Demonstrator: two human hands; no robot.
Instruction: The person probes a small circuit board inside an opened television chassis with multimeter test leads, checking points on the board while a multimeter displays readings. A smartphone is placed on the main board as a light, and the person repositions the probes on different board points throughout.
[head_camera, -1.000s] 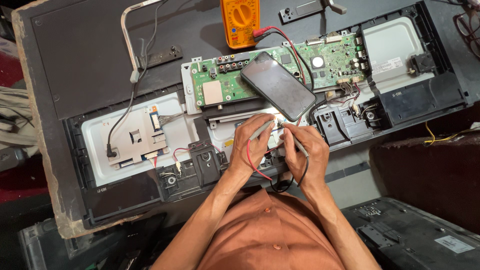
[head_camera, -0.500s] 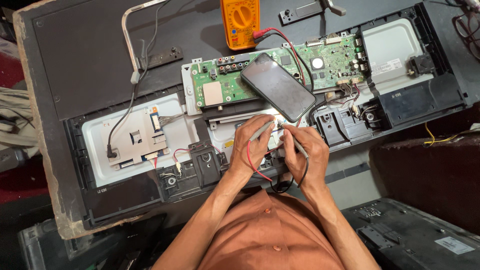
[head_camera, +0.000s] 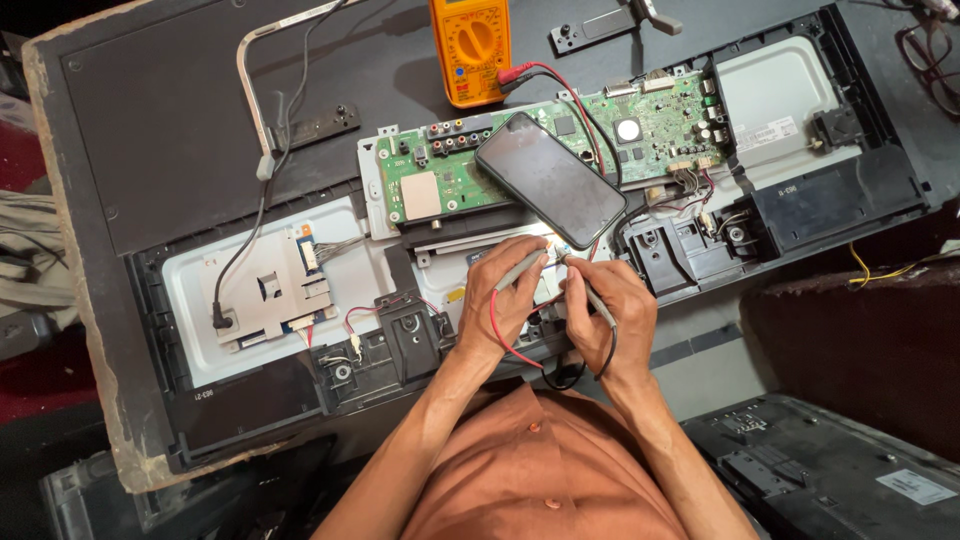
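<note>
Grey probes (head_camera: 520, 268) — two, one per hand (head_camera: 510, 305)

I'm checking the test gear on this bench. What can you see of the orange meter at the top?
The orange multimeter lies flat on the dark back panel, its top cut off by the picture's edge. It looks plastic, with a round dial in the middle and sockets along its lower edge. A red lead plugs in at its lower right and runs over the green circuit board. No hand touches it.

Head cam, steep downward view, close over workbench (head_camera: 180, 130)
</note>
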